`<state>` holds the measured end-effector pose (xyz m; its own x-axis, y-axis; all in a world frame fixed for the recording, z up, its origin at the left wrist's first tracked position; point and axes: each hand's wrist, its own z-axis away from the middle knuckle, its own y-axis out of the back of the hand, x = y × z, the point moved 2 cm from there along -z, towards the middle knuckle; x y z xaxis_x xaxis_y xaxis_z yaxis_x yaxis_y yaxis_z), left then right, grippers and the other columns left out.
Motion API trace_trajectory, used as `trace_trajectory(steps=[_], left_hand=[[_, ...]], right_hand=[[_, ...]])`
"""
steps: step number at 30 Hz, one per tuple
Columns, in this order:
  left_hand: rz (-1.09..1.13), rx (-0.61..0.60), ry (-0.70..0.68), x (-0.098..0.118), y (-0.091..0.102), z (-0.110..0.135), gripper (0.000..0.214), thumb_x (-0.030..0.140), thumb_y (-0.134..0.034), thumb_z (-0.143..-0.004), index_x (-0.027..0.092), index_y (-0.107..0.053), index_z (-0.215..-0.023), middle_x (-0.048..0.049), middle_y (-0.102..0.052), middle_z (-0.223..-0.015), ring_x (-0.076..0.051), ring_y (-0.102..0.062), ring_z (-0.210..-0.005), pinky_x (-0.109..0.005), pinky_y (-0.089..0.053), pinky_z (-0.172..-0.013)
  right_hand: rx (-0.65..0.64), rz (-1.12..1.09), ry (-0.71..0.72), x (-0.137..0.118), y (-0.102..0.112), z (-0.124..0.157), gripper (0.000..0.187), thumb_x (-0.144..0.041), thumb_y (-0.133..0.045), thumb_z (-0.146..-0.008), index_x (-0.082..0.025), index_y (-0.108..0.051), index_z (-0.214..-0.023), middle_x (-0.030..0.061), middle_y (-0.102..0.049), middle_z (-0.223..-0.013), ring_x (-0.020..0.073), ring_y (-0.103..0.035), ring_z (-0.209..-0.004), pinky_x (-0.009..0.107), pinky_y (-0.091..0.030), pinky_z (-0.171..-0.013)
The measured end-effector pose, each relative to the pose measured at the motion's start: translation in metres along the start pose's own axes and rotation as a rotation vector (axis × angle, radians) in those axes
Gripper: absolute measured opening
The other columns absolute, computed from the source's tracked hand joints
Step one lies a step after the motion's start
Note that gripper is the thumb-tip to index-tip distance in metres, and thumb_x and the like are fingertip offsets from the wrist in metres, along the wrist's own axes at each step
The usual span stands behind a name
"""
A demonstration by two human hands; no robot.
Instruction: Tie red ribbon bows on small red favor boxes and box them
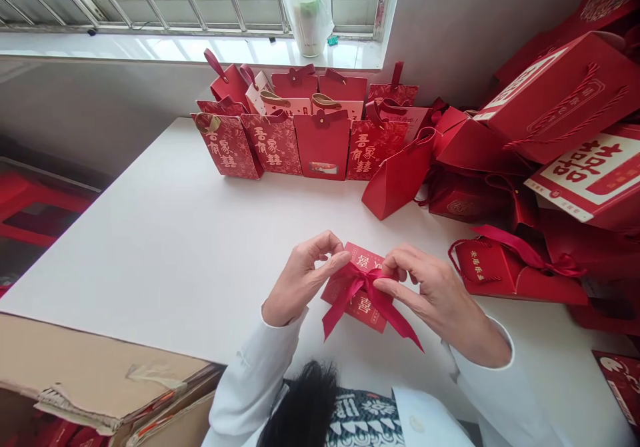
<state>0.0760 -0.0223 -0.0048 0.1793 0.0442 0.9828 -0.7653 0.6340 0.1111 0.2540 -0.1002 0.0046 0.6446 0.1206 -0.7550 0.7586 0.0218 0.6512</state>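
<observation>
A small red gift box (361, 308) with gold-edged 囍 printing lies on the white table, tied round with a red satin ribbon (367, 286). The ribbon forms a bow on top, and its long tails trail down to the lower right and lower left. My left hand (300, 279) pinches the left side of the bow between thumb and fingers. My right hand (430, 294) holds the bow's right loop with its fingertips. Part of the box is hidden beneath the ribbon and fingers.
Red paper gift bags (323, 146) stand in a row at the table's back edge. Red boxes and bags (563, 97) are heaped on the right, with a ribboned red box (505, 270) near my right hand. A cardboard carton (100, 374) sits at the lower left.
</observation>
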Motion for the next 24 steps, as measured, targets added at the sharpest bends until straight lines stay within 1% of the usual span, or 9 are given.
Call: trace_trajectory(steps=[3,5,9,12,15,19,24], left_hand=[[0.014,0.026,-0.009,0.002,-0.009,-0.003,0.028,0.037,-0.050,-0.091,0.017,-0.045,-0.072,0.0037,-0.045,-0.067,-0.007,-0.040,-0.061,-0.021,-0.034,-0.058],[-0.016,0.053,-0.007,0.004,-0.012,-0.004,0.027,0.036,-0.050,-0.091,0.017,-0.045,-0.072,0.0038,-0.045,-0.067,-0.008,-0.040,-0.061,-0.021,-0.035,-0.059],[-0.106,0.109,-0.020,0.003,-0.014,-0.006,0.026,0.034,-0.050,-0.091,0.017,-0.046,-0.072,0.0032,-0.047,-0.069,-0.009,-0.041,-0.063,-0.022,-0.036,-0.061],[-0.104,0.110,-0.029,-0.002,-0.013,-0.008,0.026,0.036,-0.050,-0.090,0.017,-0.047,-0.073,0.0029,-0.049,-0.070,-0.009,-0.042,-0.064,-0.021,-0.036,-0.061],[-0.069,0.093,-0.010,-0.008,-0.013,-0.009,0.025,0.037,-0.052,-0.089,0.017,-0.047,-0.074,0.0025,-0.050,-0.070,-0.009,-0.044,-0.062,-0.021,-0.037,-0.058],[-0.078,0.116,-0.018,-0.009,-0.014,-0.010,0.025,0.035,-0.054,-0.088,0.017,-0.048,-0.073,0.0027,-0.050,-0.069,-0.008,-0.044,-0.061,-0.020,-0.037,-0.056],[-0.080,0.152,-0.004,-0.010,-0.017,-0.009,0.025,0.036,-0.052,-0.089,0.017,-0.047,-0.072,0.0030,-0.050,-0.070,-0.008,-0.043,-0.060,-0.020,-0.037,-0.056]], right_hand=[[0.017,-0.067,-0.085,-0.005,0.002,-0.001,0.024,-0.029,-0.056,-0.091,-0.020,-0.050,-0.069,-0.0051,-0.053,-0.064,0.0092,-0.047,-0.056,0.021,-0.038,-0.054],[0.028,-0.107,-0.138,-0.007,0.002,-0.001,0.027,-0.032,-0.054,-0.091,-0.020,-0.051,-0.068,-0.0054,-0.053,-0.061,0.0094,-0.046,-0.054,0.021,-0.036,-0.052],[0.055,-0.131,-0.213,-0.006,-0.001,0.001,0.025,-0.033,-0.053,-0.090,-0.020,-0.052,-0.067,-0.0052,-0.054,-0.060,0.0098,-0.047,-0.053,0.021,-0.036,-0.050],[0.078,-0.149,-0.258,-0.005,-0.004,0.004,0.022,-0.031,-0.053,-0.087,-0.020,-0.054,-0.068,-0.0048,-0.055,-0.060,0.0101,-0.050,-0.054,0.021,-0.036,-0.049],[0.118,-0.144,-0.278,-0.005,-0.008,0.006,0.022,-0.028,-0.052,-0.085,-0.020,-0.051,-0.065,-0.0046,-0.053,-0.059,0.0098,-0.048,-0.051,0.021,-0.037,-0.049],[0.171,-0.085,-0.271,-0.008,-0.010,0.007,0.020,-0.025,-0.051,-0.082,-0.020,-0.048,-0.062,-0.0052,-0.049,-0.055,0.0091,-0.043,-0.048,0.021,-0.034,-0.046],[0.189,-0.072,-0.257,-0.011,-0.013,0.010,0.020,-0.022,-0.047,-0.081,-0.021,-0.044,-0.062,-0.0046,-0.049,-0.056,0.0098,-0.044,-0.048,0.021,-0.034,-0.047]])
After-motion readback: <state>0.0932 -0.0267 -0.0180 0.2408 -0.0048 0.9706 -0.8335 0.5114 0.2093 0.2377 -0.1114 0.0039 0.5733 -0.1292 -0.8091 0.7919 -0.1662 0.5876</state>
